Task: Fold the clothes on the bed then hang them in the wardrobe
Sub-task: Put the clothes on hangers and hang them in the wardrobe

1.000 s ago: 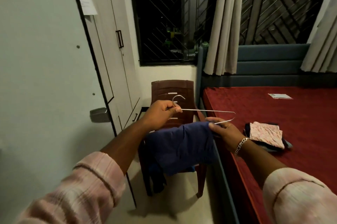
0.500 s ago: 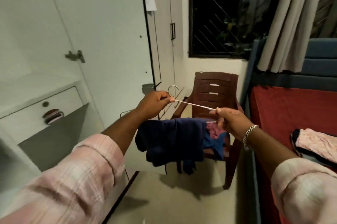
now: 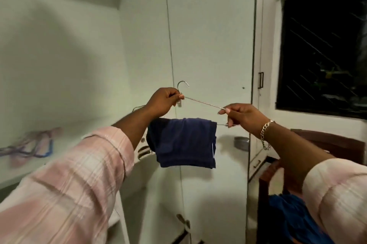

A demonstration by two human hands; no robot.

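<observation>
The left hand [image 3: 162,102] pinches the wire hanger [image 3: 202,102] at the base of its hook and the right hand [image 3: 241,115] grasps its far corner, with the folded navy garment [image 3: 184,142] draped over the lower bar, in front of the white wardrobe door [image 3: 208,45]. To hang it well, I would keep the bar level so the cloth does not slide off, and steer the hook with the left-hand grip. No brand, label or writing is legible.
</observation>
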